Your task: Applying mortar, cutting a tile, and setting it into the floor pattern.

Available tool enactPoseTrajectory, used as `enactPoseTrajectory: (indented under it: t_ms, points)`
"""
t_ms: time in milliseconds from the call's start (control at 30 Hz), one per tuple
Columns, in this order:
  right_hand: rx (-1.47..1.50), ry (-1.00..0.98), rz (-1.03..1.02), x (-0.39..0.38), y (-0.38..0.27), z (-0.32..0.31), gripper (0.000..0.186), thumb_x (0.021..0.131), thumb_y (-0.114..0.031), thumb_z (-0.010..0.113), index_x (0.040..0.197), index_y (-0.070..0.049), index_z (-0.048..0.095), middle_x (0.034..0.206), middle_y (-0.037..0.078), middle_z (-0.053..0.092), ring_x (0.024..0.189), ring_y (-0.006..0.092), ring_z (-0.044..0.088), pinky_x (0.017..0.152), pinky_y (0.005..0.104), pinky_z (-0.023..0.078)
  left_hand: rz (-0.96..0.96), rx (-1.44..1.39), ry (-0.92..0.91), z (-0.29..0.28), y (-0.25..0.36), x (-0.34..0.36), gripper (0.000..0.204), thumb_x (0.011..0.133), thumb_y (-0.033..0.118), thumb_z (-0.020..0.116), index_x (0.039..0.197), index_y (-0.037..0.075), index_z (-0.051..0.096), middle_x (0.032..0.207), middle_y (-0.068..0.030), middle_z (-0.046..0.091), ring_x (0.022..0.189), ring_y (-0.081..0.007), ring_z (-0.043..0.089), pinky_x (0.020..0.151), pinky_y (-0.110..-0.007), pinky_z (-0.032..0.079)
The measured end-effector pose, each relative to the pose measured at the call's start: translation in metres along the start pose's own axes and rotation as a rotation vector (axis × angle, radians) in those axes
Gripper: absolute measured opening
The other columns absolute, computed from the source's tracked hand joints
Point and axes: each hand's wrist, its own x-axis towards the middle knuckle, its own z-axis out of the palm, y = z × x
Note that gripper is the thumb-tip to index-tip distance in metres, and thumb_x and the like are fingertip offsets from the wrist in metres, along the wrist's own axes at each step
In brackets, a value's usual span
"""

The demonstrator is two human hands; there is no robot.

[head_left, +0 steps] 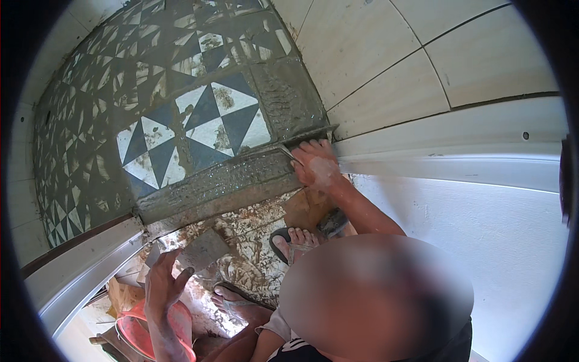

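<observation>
Mortar-smeared floor tiles show an indoor renovation site.

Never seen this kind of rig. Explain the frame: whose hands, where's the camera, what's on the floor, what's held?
There's no robot here: the two bare hands belong to a person. The single picture comes from a wide fisheye camera on that person's head, looking down, so straight edges bend toward the rim.

Ahead are blue-grey and white patterned tiles, smeared with grey. Along their near edge runs a strip of wet grey material, apparently mortar.

The right hand has its grip closed on what looks like a trowel. The left hand is half open near a flat grey piece; contact is unclear. Beside that forearm is a red bucket.
</observation>
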Motion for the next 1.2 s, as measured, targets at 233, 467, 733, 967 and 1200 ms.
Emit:
enactPoseTrajectory:
  t_ms: [233,467,733,967,1200]
  points:
    - [-0.001,-0.064,-0.005,-0.017,-0.006,-0.013,0.017,0.085,-0.023,0.069,0.097,-0.011,0.069,0.096,0.01,0.065,0.098,0.0308,0.062,0.088,0.0472,0.042,-0.019,-0.021,-0.007,-0.001,0.004,0.004,0.053,0.086,0.024,0.08,0.134,0.006,0.065,0.127,-0.0218,0.069,0.114,-0.0429,0.067,0.098,-0.048,0.053]
    - [0.016,0.013,-0.07,0.011,-0.004,-0.022,0.016,0.085,-0.023,0.069,0.096,-0.011,0.071,0.097,0.009,0.066,0.103,0.0306,0.062,0.095,0.0478,0.042,-0.013,-0.021,-0.034,-0.002,0.009,0.005,0.054,0.086,0.021,0.08,0.135,0.005,0.065,0.127,-0.0228,0.069,0.117,-0.0415,0.067,0.1,-0.047,0.052]
    - [-0.019,-0.022,-0.168,0.051,0.026,-0.018,0.011,0.082,-0.017,0.069,0.09,-0.009,0.068,0.096,0.011,0.064,0.102,0.0324,0.06,0.107,0.0528,0.04,0.023,-0.012,0.003,-0.001,0.009,0.003,0.053,0.086,0.022,0.08,0.134,0.004,0.065,0.127,-0.0231,0.069,0.114,-0.0434,0.068,0.096,-0.048,0.055]
    - [-0.039,-0.022,-0.085,0.027,0.025,-0.02,0.013,0.079,-0.021,0.07,0.088,-0.012,0.069,0.093,0.009,0.064,0.102,0.0299,0.06,0.106,0.0509,0.04,-0.042,-0.055,-0.055,0.002,0.002,0.0,0.056,0.085,0.022,0.079,0.137,0.003,0.064,0.129,-0.0244,0.069,0.115,-0.0444,0.067,0.096,-0.049,0.055]
    - [0.0,-0.003,-0.053,0.001,0.009,-0.018,0.014,0.078,-0.019,0.07,0.089,-0.011,0.069,0.093,0.01,0.062,0.1,0.0308,0.059,0.102,0.0498,0.04,-0.006,-0.042,-0.026,0.001,0.003,0.009,0.055,0.085,0.022,0.079,0.135,0.003,0.064,0.128,-0.0244,0.069,0.114,-0.045,0.068,0.096,-0.049,0.055]
